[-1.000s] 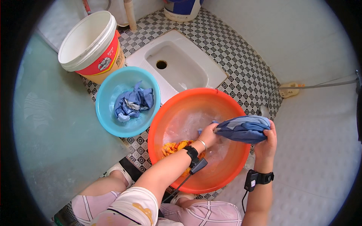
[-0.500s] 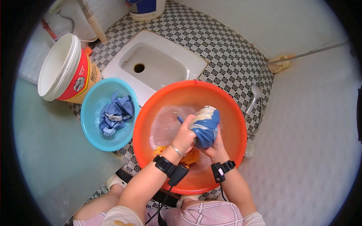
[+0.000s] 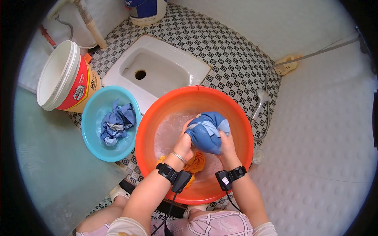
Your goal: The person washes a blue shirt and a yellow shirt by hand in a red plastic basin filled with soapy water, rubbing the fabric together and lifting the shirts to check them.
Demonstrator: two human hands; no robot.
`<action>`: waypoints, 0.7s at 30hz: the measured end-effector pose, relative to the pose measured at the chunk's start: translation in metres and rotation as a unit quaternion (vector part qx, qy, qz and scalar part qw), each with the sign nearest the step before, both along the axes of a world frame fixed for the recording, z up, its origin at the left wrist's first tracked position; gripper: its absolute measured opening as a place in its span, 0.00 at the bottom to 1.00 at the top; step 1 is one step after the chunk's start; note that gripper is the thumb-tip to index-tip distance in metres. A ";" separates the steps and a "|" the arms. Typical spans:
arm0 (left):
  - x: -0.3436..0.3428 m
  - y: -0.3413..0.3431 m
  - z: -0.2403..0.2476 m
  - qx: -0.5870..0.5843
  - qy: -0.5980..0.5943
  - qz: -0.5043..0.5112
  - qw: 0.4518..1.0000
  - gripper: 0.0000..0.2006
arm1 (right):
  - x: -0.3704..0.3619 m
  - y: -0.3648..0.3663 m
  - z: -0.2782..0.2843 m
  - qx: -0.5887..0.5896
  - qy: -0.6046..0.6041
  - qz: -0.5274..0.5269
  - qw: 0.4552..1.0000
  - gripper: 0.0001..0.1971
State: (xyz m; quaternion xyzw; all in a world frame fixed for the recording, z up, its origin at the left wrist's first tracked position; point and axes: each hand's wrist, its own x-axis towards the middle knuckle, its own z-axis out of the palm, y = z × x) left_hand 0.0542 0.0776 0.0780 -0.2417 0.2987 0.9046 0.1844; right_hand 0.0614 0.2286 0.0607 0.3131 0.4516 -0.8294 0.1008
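Observation:
Over a large orange basin [image 3: 147, 118], a bunched wet blue cloth garment [image 3: 206, 135] with lighter blue parts is gripped between both hands. My left hand [image 3: 184, 144] is closed on its left side, and my right hand [image 3: 227, 147] presses round its right side, partly hidden by the cloth. Soapy water [image 3: 169, 131] lies in the basin beneath. An orange cloth [image 3: 195, 164] rests in that water, close under my left hand.
Left of the orange basin stands a light blue basin [image 3: 91, 137] holding crumpled blue cloth [image 3: 117, 122]. Beyond are a white bucket [image 3: 73, 80], a squat toilet [image 3: 165, 49] and another bucket [image 3: 147, 17]. A shower head [image 3: 260, 96] and a bottle [image 3: 286, 67] lie at right.
The blue garment has been turned and rebunched in my hands; its pale striped side no longer faces up. My hands have spread a little farther apart. The whole view has shifted slightly.

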 end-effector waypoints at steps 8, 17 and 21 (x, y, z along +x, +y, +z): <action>0.000 0.011 -0.018 -0.029 -0.103 -0.045 0.993 0.16 | 0.002 0.010 0.006 0.434 0.287 0.167 0.837 0.18; 0.018 0.014 -0.043 0.041 -0.202 -0.147 0.967 0.12 | 0.013 0.018 0.021 0.544 0.440 0.343 0.627 0.20; 0.025 0.015 -0.050 0.056 -0.142 -0.219 0.964 0.12 | 0.021 0.019 0.025 0.446 0.302 0.324 0.778 0.23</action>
